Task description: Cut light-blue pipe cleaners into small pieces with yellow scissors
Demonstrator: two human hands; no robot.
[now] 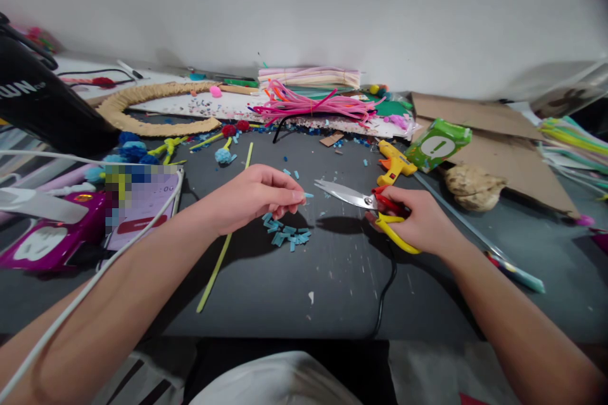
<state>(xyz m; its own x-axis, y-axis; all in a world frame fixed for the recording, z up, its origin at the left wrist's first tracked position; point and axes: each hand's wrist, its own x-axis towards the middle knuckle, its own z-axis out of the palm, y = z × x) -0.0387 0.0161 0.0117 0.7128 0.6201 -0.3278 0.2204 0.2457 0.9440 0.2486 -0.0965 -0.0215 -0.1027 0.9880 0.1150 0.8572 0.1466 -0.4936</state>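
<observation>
My left hand (pixel 268 193) pinches a small light-blue strip (pixel 308 195) between thumb and fingertips, above the grey table. My right hand (pixel 413 215) is closed around the red and yellow handles of a pair of scissors (pixel 349 194). The silver blades look almost closed and point left, their tips just short of the blue strip. Below my left hand lies a loose pile of cut light-blue pieces (pixel 285 234). A yellow-green pipe cleaner (pixel 216 275) lies on the table, passing partly behind my left hand.
A yellow glue gun (pixel 394 163) lies behind my right hand, near a green packet (pixel 439 144) and cardboard (pixel 513 164). Pink pipe cleaners (pixel 318 104) are heaped at the back. On the left are a black bottle (pixel 47 95), a phone (pixel 142 202) and a white cable (pixel 118 253).
</observation>
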